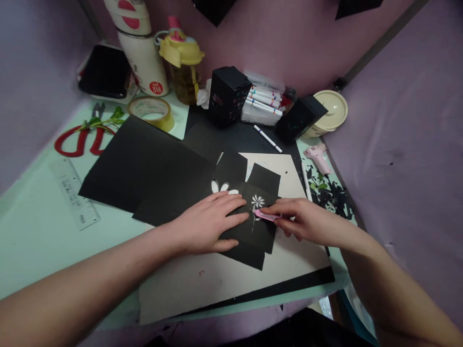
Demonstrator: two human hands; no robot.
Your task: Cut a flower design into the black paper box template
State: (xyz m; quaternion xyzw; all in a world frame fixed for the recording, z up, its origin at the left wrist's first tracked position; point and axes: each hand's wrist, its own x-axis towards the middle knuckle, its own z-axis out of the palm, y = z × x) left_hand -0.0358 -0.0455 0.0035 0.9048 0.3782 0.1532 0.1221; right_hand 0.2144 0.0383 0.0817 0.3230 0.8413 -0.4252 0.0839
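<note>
My left hand (pixel 213 222) lies flat on a sheet of black card (pixel 152 168), fingers spread, partly covering a large petal-shaped cut-out (pixel 231 188). The card has flaps along its edges and rests on a pale board (pixel 195 284). Between thumb and fingers, my right hand (pixel 298 217) grips a small pink craft knife (pixel 266 216). The knife's tip touches the card, just below a small cut-out flower (pixel 258 201). Thin pale cut lines run down from that flower like a stem. The blade itself is too small to make out.
Red-handled scissors (pixel 77 142), a clear ruler (pixel 75 195) and a roll of tape (pixel 155 114) lie left. Behind stand bottles (pixel 142 58), black card boxes (pixel 227 96) and markers (pixel 264 103). Black paper scraps (pixel 334 197) and a pink glue gun (pixel 318 158) lie right.
</note>
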